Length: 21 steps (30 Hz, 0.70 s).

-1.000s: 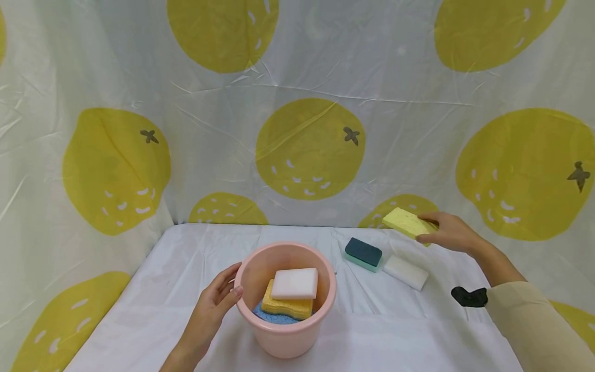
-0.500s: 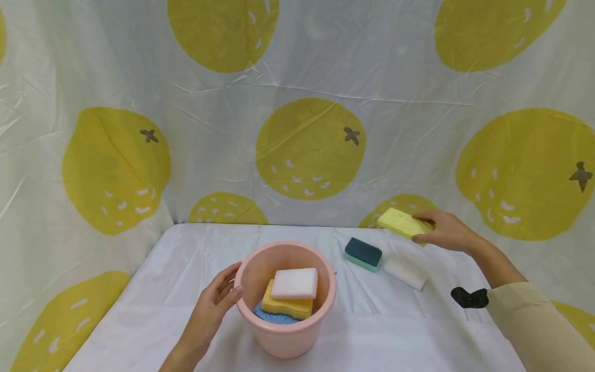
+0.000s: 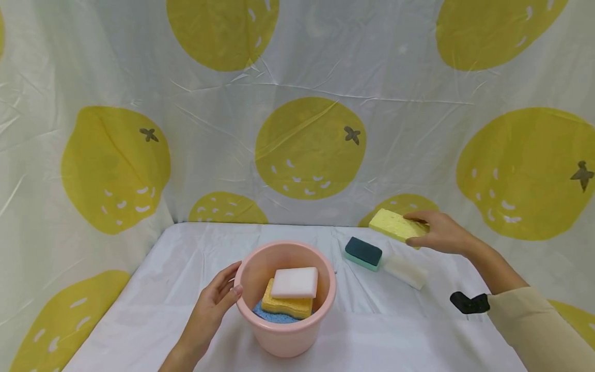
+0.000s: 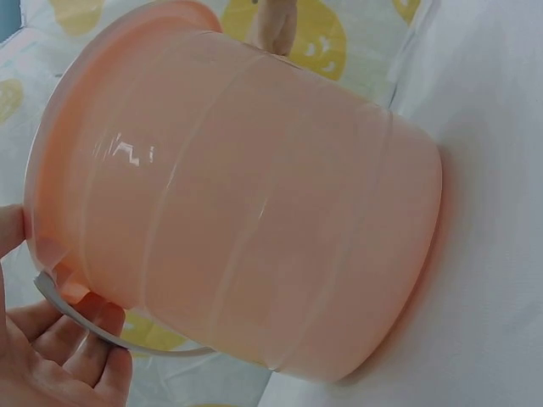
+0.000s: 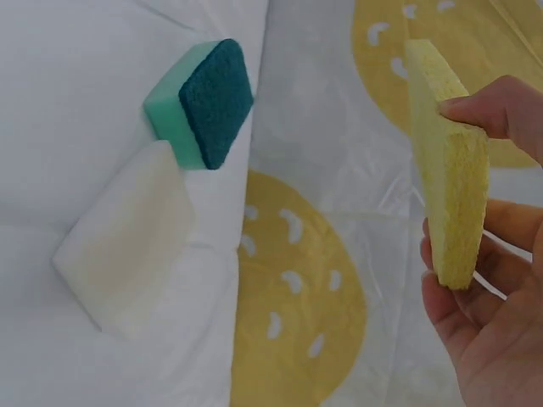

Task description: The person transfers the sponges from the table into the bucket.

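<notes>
With thumb and fingers my right hand [image 3: 441, 233] pinches a pale yellow sponge [image 3: 394, 225], raised above the far right of the table. In the right wrist view, the thumb lies on one side of that yellow sponge [image 5: 450, 186] and the fingers on the other. My left hand [image 3: 209, 310] holds the left rim of an upright pink bucket [image 3: 286, 341]. Its fingers lie by the grey bail handle [image 4: 81, 320] in the left wrist view. Inside the bucket, a white sponge [image 3: 295, 282] rests on an orange-yellow sponge [image 3: 286, 308], over something blue and spongy [image 3: 274, 315].
A green scouring sponge [image 3: 363, 251] and a white sponge block [image 3: 405, 271] lie side by side on the white-covered table [image 3: 381, 341], right of the bucket. Behind hangs a curtain [image 3: 400, 155] printed with lemons.
My right hand has moved slightly left with the yellow sponge, bringing it nearer the green scouring sponge. The left hand and the bucket have stayed in place.
</notes>
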### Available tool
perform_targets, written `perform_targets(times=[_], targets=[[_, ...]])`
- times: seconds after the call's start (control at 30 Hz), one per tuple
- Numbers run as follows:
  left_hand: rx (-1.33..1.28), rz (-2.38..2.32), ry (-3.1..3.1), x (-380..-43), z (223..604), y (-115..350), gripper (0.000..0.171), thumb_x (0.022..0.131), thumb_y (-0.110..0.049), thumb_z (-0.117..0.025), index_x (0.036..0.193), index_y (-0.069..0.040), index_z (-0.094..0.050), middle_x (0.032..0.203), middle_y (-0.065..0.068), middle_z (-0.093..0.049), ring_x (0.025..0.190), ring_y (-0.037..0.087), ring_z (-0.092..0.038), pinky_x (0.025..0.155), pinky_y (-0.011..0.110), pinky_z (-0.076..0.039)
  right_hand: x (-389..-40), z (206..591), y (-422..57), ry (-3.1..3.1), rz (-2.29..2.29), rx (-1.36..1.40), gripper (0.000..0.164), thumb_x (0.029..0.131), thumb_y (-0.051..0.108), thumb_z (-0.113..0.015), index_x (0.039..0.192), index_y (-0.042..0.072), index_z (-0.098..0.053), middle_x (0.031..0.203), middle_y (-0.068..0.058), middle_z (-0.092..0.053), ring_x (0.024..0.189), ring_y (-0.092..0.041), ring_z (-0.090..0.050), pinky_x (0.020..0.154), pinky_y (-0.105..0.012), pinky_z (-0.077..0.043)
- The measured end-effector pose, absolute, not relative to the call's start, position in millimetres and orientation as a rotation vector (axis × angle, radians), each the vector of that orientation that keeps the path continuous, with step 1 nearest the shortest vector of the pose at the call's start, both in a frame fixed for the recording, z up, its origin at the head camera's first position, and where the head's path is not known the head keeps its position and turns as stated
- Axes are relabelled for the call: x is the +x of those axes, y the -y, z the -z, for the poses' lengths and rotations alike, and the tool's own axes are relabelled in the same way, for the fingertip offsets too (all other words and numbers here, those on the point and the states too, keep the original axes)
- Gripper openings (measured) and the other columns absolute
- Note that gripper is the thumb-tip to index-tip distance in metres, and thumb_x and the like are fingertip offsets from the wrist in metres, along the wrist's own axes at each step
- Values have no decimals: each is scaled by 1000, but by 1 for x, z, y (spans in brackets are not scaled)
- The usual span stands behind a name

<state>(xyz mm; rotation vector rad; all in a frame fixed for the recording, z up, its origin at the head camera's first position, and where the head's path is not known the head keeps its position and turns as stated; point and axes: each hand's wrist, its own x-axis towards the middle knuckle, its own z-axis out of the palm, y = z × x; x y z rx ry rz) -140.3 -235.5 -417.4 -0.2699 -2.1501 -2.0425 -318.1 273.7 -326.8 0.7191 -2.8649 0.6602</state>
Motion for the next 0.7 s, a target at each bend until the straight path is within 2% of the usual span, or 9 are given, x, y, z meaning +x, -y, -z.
perform_targets(times=[0.7], targets=[[-247, 2053, 2162, -140, 416, 235, 50, 106, -11, -59, 154, -10, -47, 152, 13, -50, 133, 22, -54, 100, 25, -48, -306, 318, -248, 2806, -631, 867, 64, 82, 27, -83, 136, -1, -63, 128, -15, -64, 104, -26, -55, 81, -42, -49]])
